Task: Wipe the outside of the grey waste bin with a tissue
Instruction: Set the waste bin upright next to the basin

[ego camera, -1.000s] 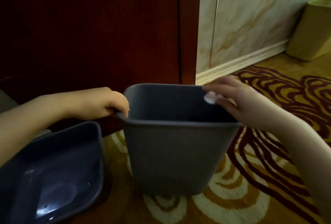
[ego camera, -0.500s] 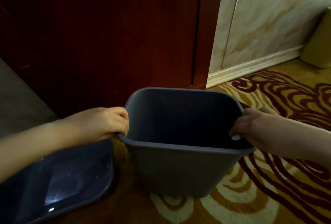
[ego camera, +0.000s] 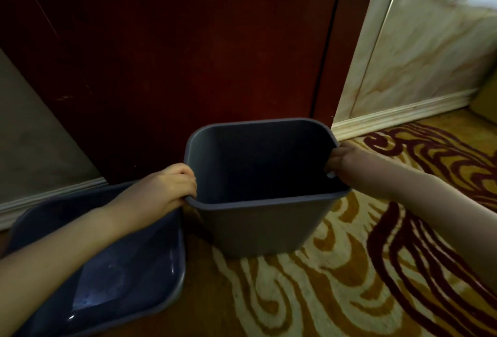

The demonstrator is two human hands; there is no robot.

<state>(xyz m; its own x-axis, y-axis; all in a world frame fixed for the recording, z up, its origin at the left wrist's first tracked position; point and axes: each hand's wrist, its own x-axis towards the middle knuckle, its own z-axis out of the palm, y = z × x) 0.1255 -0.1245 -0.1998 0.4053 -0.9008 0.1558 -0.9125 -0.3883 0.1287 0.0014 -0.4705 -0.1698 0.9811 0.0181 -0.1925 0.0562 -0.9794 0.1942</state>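
Gripping the grey waste bin [ego camera: 265, 225] by its rim on both sides, the person has it upright on the patterned carpet [ego camera: 336, 277], in front of a dark red wooden door [ego camera: 188, 54].

Head view, the only one: the left hand [ego camera: 166, 188] is curled shut over the rim's near left corner, fingers [ego camera: 185, 172] wrapped over the edge, with the bin's open mouth just right of them. The right hand [ego camera: 347, 164] is closed on the rim's right edge; a small white scrap, likely the tissue [ego camera: 331, 174], peeks from under its fingers, pinched against the rim. How much tissue is in that hand cannot be told. Below and left of the left fingers, under the forearm, lies a second dark blue-grey basin or lid [ego camera: 107, 269], just beside the bin.

The step in hand looks like steadying or turning the bin to present a side for wiping. To do it well, the left hand should hold firm on the rim so the light plastic does not slide or tip, while the right slips off the edge, spreads the tissue flat and runs it down the outer wall in overlapping strokes. Turning the bin between strokes would reach the far wall.
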